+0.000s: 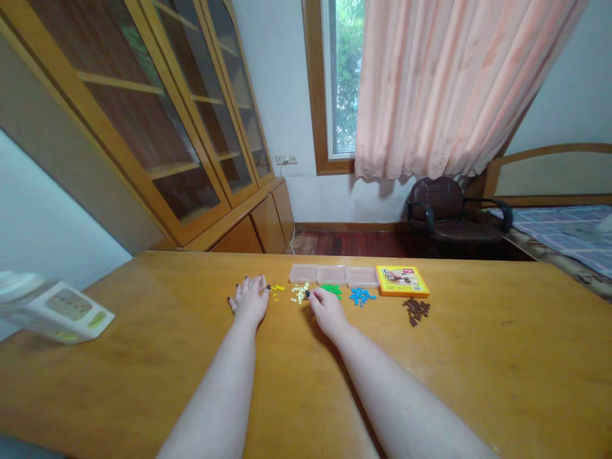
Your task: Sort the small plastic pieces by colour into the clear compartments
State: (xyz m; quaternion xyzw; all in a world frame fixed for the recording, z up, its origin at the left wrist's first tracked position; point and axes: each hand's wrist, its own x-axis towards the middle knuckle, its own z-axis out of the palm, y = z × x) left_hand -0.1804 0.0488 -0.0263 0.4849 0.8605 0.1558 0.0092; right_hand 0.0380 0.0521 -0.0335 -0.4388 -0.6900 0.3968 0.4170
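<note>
My left hand [250, 301] rests at the left end of the row, its fingers around a small clear plastic box [259, 281] that they mostly cover. Beside its thumb lie a few yellow pieces [277, 288]. My right hand [329, 312] is closed in a pinch at the edge of a pile of pale yellow pieces [300, 292]; anything between its fingertips is too small to make out. Just beyond the right hand is a pile of green pieces [333, 291], partly hidden by it. Blue pieces [362, 296] lie further right.
Three clear plastic boxes [332, 274] stand in a row behind the piles, next to a yellow box [403, 280] with a printed picture. Brown pieces [417, 310] lie in front of it. A white-and-clear container [62, 309] stands at the wooden table's [502, 357] left side.
</note>
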